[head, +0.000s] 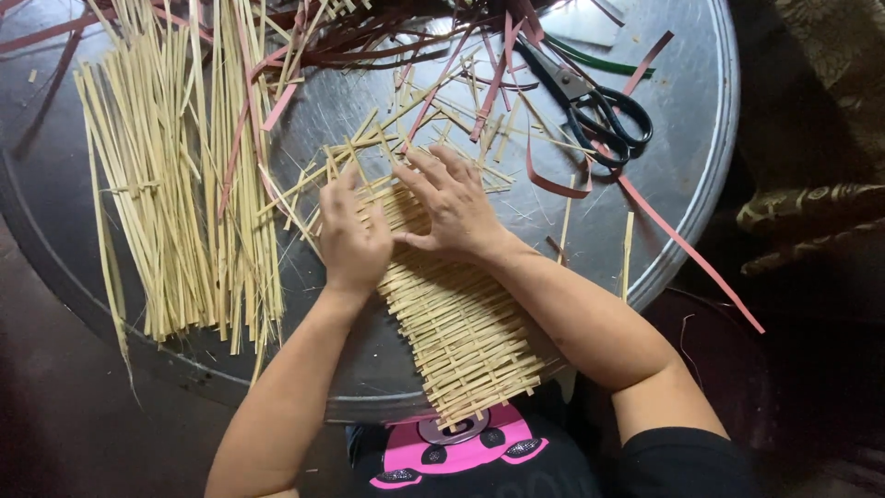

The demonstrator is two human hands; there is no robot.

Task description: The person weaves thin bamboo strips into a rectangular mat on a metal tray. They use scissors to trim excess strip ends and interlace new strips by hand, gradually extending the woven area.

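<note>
Both hands, left hand (352, 235) and right hand (454, 207), press flat, grip released, on ribbed woven bamboo mat (466, 337).

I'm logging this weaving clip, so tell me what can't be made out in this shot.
- Head view: the woven mat's working edge is covered by the left hand and right hand.
- The loose strips run past the top edge.
- The scissors' blade tips sit under red strips.
- The round metal tray is cut off at top and left.

A round metal tray (682, 184) bears a woven mat (461, 332), loose strips (175, 184) and scissors (590, 101).
</note>
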